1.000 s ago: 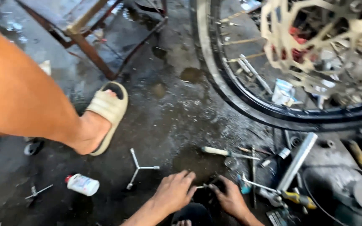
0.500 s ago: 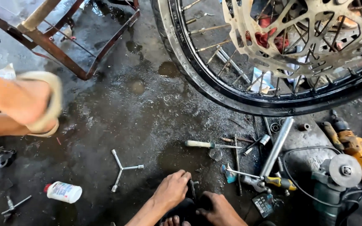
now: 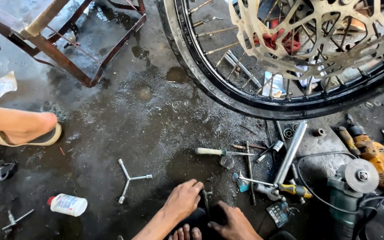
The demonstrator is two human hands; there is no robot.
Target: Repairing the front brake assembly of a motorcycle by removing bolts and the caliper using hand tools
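My left hand curls over a dark part on the wet concrete floor at the bottom centre. My right hand grips the same part from the right. A thin dark rod stands up between the two hands. My toes show just below them. What the part is stays hidden under my fingers.
A spoked motorcycle wheel with a brake disc fills the top right. Around my hands lie a three-way wrench, a white bottle, a screwdriver, a ratchet, a metal tube, an angle grinder and a drill. Another person's sandalled foot is at left, a rusty frame at top left.
The other person's sandalled foot has drawn away to the left. My hands have stayed together on the dark part, my right hand sliding lower.
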